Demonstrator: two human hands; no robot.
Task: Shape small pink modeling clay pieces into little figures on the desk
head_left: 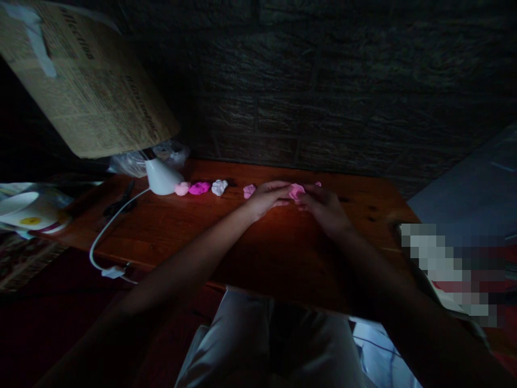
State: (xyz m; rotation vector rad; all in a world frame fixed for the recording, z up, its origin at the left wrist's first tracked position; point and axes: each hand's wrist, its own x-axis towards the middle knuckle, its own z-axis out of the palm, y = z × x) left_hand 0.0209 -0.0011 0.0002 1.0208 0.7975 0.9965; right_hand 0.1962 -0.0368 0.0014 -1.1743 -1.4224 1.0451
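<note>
Over the wooden table (258,253), both hands meet at a pink piece of what looks like modelling clay (297,192), thin and cupped like a petal. The fingers of my left hand (271,196) are closed on its left edge. On the other side my right hand (323,206) pinches it between thumb and fingers. A pink lump (249,191) lies just left of my left hand. Farther left a white lump (219,187), a magenta lump (199,187) and a light pink lump (182,188) form a row. A tiny pink bit (319,184) shows behind my right hand.
A white lamp base (161,177) with a newspaper-covered shade (92,81) stands at the left, its cord (97,242) hanging over the front edge. Dark scissors (120,200) and a white cup (30,211) are nearby. A dark brick-patterned wall (323,81) rises behind.
</note>
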